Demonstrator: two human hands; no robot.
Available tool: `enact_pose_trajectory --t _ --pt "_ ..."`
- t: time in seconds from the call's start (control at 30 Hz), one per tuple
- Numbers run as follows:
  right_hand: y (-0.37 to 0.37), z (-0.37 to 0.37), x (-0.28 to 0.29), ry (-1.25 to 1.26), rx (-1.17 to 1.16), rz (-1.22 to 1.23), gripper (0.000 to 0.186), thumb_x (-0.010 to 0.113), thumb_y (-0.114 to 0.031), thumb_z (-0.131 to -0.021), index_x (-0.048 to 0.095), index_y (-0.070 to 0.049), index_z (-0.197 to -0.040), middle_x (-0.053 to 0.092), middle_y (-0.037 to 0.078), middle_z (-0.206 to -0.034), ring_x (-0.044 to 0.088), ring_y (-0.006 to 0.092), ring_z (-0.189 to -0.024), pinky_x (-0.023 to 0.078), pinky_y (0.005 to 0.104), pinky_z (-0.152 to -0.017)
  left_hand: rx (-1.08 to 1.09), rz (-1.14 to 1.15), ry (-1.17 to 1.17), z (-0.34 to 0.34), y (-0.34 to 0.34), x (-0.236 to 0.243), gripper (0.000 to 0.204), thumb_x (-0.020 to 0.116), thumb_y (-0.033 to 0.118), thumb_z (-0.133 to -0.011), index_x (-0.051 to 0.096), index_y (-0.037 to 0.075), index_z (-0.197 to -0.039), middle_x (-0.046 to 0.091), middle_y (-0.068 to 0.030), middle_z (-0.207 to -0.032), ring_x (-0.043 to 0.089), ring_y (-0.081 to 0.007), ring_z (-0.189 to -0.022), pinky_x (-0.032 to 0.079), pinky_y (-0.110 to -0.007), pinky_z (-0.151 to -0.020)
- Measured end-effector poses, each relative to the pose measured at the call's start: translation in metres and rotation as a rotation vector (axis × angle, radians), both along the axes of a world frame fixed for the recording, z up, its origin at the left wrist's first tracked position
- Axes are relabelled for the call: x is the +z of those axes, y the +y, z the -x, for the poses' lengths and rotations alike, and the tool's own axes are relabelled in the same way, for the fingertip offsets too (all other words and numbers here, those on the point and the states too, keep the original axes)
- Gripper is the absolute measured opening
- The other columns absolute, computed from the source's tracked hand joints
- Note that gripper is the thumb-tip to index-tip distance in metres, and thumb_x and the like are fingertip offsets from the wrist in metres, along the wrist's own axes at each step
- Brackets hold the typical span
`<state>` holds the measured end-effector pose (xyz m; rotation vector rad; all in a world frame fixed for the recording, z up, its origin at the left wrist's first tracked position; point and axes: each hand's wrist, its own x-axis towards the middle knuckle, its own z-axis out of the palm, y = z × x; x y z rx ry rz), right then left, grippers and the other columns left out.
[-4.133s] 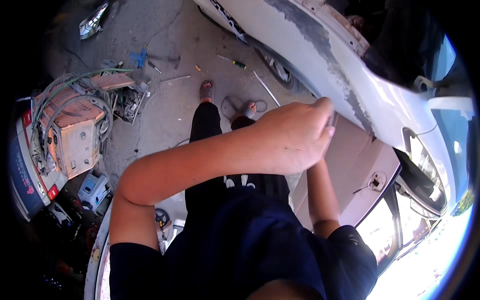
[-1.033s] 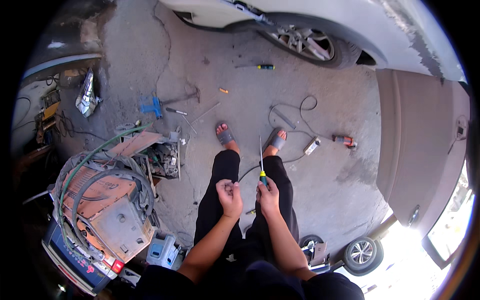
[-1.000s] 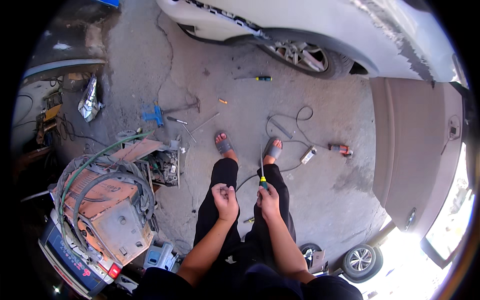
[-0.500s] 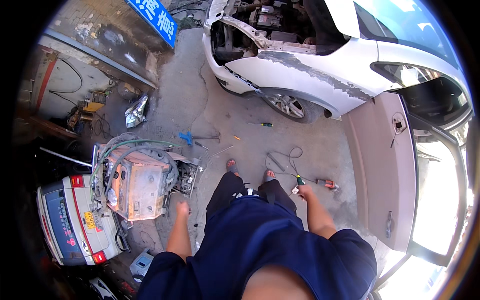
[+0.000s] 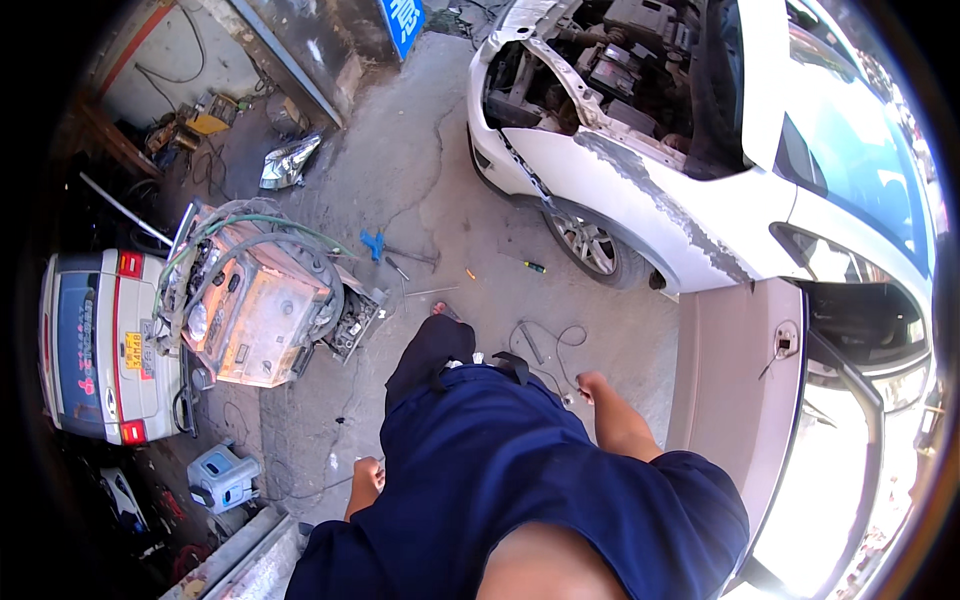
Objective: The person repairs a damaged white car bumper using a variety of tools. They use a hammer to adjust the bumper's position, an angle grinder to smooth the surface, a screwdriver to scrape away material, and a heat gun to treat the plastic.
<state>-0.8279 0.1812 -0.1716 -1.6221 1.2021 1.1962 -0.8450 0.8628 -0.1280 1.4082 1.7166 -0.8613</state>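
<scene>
My right hand (image 5: pixel 592 386) is out to the right of my body, its fingers curled closed. What it holds, if anything, is too small to make out. A small pale object (image 5: pixel 568 398) shows just left of its fingers, by a dark cord (image 5: pixel 548 375) looping on the ground. Low on the left, my left hand (image 5: pixel 368 474) hangs beside my body, fingers curled in, and nothing shows in it. A white car (image 5: pixel 640 210) with scraped grey paint and an exposed engine bay stands ahead right. Its beige door (image 5: pixel 735 370) swings out near my right arm.
To the left stands a worn orange machine (image 5: pixel 265 315) draped with hoses, before a parked silver vehicle (image 5: pixel 150 350). A blue-handled tool (image 5: pixel 373 245) and a screwdriver (image 5: pixel 535 267) lie on the concrete ahead. A blue plastic container (image 5: pixel 222 477) sits at lower left.
The view has turned toward the right and my body has shifted. Both hands appear lower. The green-handled item and orange power tool near my right hand are out of sight now.
</scene>
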Motion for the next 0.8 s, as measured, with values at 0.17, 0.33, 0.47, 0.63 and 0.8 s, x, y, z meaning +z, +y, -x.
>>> enact_pose_trajectory --t 0.17,0.33,0.47,0.63,0.8 --pt "0.014 -0.189 0.055 -0.247 0.026 0.106 0.026 0.056 -0.028 -0.088 0.061 -0.003 -0.081 0.055 0.008 -0.060 0.048 0.0184 -0.044 0.037 0.0346 -0.038 -0.041 -0.058 -0.115 -0.075 0.003 0.031 0.011 0.047 0.000 -0.084 0.056 0.006 -0.084 0.047 -0.0098 -0.064 0.050 -0.0227 -0.052 0.037 -0.037 -0.046" --pt "0.045 -0.346 0.116 -0.473 -0.161 -0.018 0.019 0.055 -0.022 -0.089 0.060 -0.004 -0.093 0.055 0.005 -0.065 0.047 0.0143 -0.044 0.035 0.0288 -0.035 -0.691 -0.021 -0.231 -0.192 -0.003 0.040 0.010 0.053 0.001 -0.078 0.061 0.000 -0.085 0.060 -0.0195 -0.072 0.060 -0.0343 -0.064 0.048 -0.045 -0.056" --pt "0.042 -0.428 0.148 -0.450 -0.038 0.034 0.017 0.053 -0.021 -0.091 0.060 -0.005 -0.091 0.055 0.004 -0.065 0.047 0.0132 -0.044 0.034 0.0270 -0.035 -0.909 -0.091 -0.669 -0.348 -0.074 0.118 0.017 0.057 0.008 -0.078 0.061 0.001 -0.093 0.066 -0.0237 -0.092 0.063 -0.0402 -0.091 0.050 -0.043 -0.079" --pt "0.051 -0.530 0.161 -0.400 -0.011 0.051 0.020 0.056 -0.021 -0.089 0.061 -0.003 -0.097 0.058 0.007 -0.068 0.048 0.0143 -0.045 0.034 0.0293 -0.037 -0.734 0.024 -1.100 -0.501 -0.127 0.205 0.016 0.055 0.006 -0.079 0.059 0.002 -0.094 0.064 -0.0182 -0.091 0.064 -0.0319 -0.086 0.050 -0.040 -0.075" --pt "0.082 -0.690 0.153 -0.551 0.095 0.083 0.026 0.057 -0.021 -0.088 0.061 -0.003 -0.108 0.059 0.007 -0.072 0.048 0.0141 -0.048 0.035 0.0284 -0.039 -0.513 -0.068 -1.241 -0.622 -0.126 0.222 0.014 0.054 0.003 -0.080 0.057 0.002 -0.094 0.057 -0.0108 -0.081 0.056 -0.0224 -0.074 0.047 -0.034 -0.070"
